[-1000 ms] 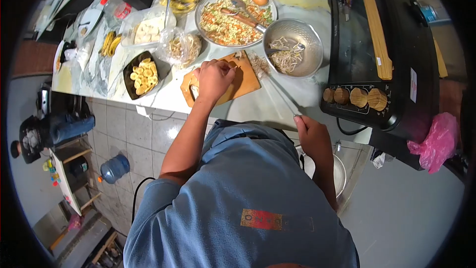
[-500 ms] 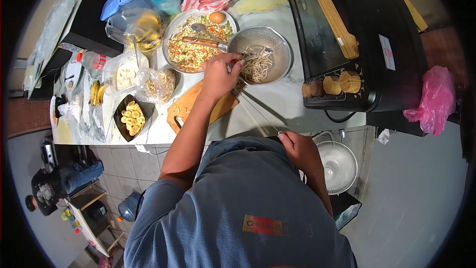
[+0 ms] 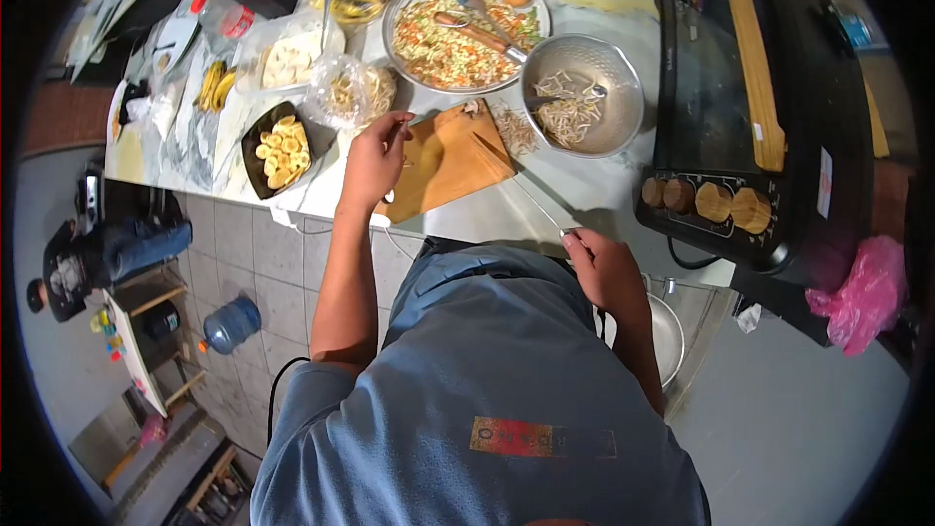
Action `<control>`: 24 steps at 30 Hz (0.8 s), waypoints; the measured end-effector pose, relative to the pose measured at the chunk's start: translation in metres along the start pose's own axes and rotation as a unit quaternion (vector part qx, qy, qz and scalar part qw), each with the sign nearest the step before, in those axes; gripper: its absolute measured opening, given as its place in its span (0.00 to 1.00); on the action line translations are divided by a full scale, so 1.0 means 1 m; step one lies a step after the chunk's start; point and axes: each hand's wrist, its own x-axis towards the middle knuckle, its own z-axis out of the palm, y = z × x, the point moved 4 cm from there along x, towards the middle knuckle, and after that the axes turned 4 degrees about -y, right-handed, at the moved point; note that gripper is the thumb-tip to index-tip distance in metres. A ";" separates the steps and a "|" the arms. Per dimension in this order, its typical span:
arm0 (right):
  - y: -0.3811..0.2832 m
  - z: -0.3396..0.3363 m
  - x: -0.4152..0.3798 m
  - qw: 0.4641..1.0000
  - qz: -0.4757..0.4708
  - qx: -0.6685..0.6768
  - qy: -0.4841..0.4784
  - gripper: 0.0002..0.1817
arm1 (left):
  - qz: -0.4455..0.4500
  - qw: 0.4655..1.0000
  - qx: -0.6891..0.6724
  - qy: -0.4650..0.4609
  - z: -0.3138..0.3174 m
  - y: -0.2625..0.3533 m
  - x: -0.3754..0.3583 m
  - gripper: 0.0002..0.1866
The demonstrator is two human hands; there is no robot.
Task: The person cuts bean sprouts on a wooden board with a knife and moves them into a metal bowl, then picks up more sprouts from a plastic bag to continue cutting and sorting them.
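My left hand hovers over the left end of a wooden cutting board, fingertips pinched on a few pale bean sprouts. My right hand is down by my chest at the counter's front edge, gripping the handle of a long thin knife. The blade reaches up and left onto the board. A small heap of sprouts lies at the board's right corner. Beside it stands a metal colander with more sprouts and a spoon in it.
Behind the board sits a wide metal bowl of shredded vegetables with an egg and utensils. A black dish of banana slices and plastic bags of food lie left. A black cooker with wooden knobs fills the right side, with a pink bag below it.
My left hand has drawn back from the colander to the board's left end. My right hand stays on the knife at the counter edge. The view has tilted back down.
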 end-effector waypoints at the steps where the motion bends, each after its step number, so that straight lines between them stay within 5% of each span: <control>1: -0.001 0.001 0.005 1.000 -0.016 -0.003 -0.002 0.17 | -0.035 0.999 -0.003 -0.002 -0.007 -0.004 -0.007 0.11; 6: -0.015 0.003 0.021 0.997 -0.067 -0.021 -0.021 0.16 | -0.145 0.987 0.064 0.004 -0.032 -0.032 -0.037 0.11; 8: -0.021 0.003 0.028 0.993 -0.112 -0.018 -0.018 0.15 | -0.067 0.986 0.144 0.041 -0.036 -0.045 -0.045 0.10; 24: -0.026 0.002 0.043 0.994 -0.083 -0.020 -0.065 0.16 | -0.063 0.984 0.143 0.088 -0.026 -0.048 -0.036 0.10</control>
